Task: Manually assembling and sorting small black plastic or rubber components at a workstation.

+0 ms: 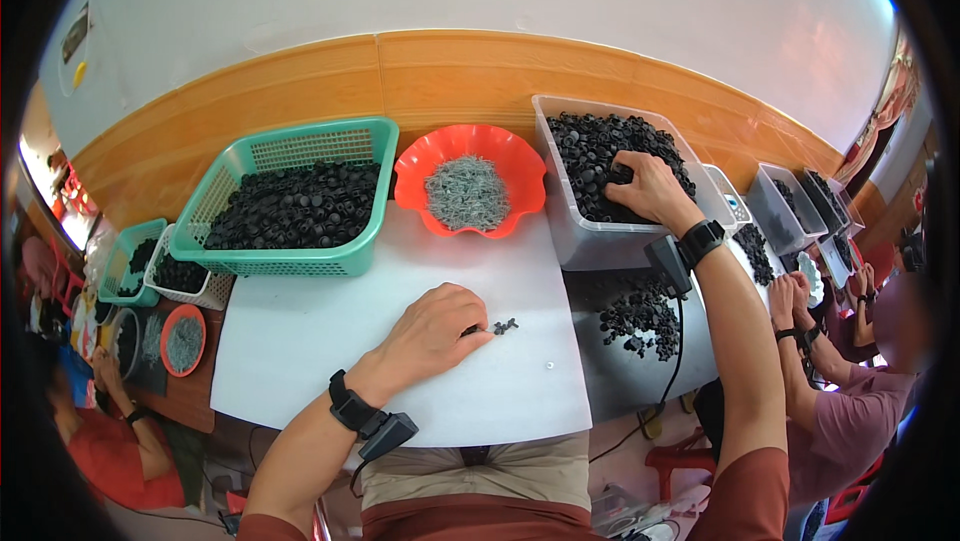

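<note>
My left hand [432, 333] rests on the white board [300, 361], its fingers curled with something small and dark showing between thumb and forefinger. Just right of its fingertips lies a little group of small dark parts [507, 325]. My right hand [648, 191] reaches into a clear plastic bin [620, 241] of black round plastic caps [590, 146]. Its fingers bend around some of these caps, and a black one shows between thumb and forefinger; how many it grips is hidden.
Left stands a green basket [355, 259] of black caps. A red scalloped bowl [415, 186] holds metal screws or pins. Black parts [640, 321] lie piled on a dark surface at right. A tiny white piece [550, 365] is on the board. Other people work at both sides.
</note>
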A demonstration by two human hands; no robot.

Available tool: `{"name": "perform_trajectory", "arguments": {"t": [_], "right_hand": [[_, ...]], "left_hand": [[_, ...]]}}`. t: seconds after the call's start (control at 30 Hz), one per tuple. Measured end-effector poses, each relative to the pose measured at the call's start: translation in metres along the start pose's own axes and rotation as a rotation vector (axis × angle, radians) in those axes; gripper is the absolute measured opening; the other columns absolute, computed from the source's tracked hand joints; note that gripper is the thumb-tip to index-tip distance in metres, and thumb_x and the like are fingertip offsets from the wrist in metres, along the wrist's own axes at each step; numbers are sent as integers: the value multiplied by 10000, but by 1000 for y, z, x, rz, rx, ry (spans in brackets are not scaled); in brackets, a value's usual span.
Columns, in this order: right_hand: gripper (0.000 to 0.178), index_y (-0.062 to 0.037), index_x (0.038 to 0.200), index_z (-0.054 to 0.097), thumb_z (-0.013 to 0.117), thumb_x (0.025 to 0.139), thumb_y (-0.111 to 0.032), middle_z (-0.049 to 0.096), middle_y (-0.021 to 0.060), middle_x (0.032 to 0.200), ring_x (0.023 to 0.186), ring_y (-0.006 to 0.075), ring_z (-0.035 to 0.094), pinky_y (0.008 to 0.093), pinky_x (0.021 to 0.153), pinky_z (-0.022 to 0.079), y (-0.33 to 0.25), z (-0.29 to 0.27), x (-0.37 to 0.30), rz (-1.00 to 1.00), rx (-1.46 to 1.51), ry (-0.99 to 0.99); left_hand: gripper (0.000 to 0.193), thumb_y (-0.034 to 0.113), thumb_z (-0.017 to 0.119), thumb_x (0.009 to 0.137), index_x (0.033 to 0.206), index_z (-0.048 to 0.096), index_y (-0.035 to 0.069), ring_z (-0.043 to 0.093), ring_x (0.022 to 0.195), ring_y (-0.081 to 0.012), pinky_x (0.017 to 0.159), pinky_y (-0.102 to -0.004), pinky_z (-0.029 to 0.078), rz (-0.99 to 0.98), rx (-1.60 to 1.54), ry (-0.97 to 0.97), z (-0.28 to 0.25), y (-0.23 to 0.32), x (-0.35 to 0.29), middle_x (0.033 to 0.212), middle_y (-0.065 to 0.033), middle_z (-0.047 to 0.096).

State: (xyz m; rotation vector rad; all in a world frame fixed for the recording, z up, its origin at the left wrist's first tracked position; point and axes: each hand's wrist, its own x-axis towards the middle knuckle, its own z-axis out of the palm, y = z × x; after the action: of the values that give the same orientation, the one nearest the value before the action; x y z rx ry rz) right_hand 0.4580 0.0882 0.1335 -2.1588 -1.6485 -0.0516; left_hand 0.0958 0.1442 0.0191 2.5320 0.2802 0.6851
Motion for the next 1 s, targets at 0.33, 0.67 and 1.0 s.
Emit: {"name": "perform_trajectory", "arguments": {"t": [0.33, 0.67, 1.0], "right_hand": [[543, -9, 1205, 708, 723, 752, -308, 718, 279, 914, 945, 441, 699, 478, 903, 546, -2, -1, -1, 51, -27, -29], [585, -20, 1255, 700, 718, 751, -318, 731, 267, 997, 1006, 431, 696, 468, 938, 543, -4, -2, -1, 77, -20, -55], [612, -41, 1283, 695, 726, 745, -332, 724, 262, 1118, 1084, 428, 678, 469, 983, 531, -1, 1, -1, 68, 0, -21]], "left_hand": [[225, 177, 780, 835, 998, 701, 42, 614, 1014, -300, 895, -410, 501, -14, 38, -85, -9, 9, 10, 1015, -81, 678], [347, 184, 765, 837, 1140, 727, 19, 643, 1012, -318, 890, -436, 502, -92, 171, -441, -10, 12, 49, 996, -110, 716], [264, 146, 748, 833, 1026, 750, -34, 707, 782, -344, 738, -416, 545, -136, 67, -475, -3, 20, 78, 840, -159, 745]]}}
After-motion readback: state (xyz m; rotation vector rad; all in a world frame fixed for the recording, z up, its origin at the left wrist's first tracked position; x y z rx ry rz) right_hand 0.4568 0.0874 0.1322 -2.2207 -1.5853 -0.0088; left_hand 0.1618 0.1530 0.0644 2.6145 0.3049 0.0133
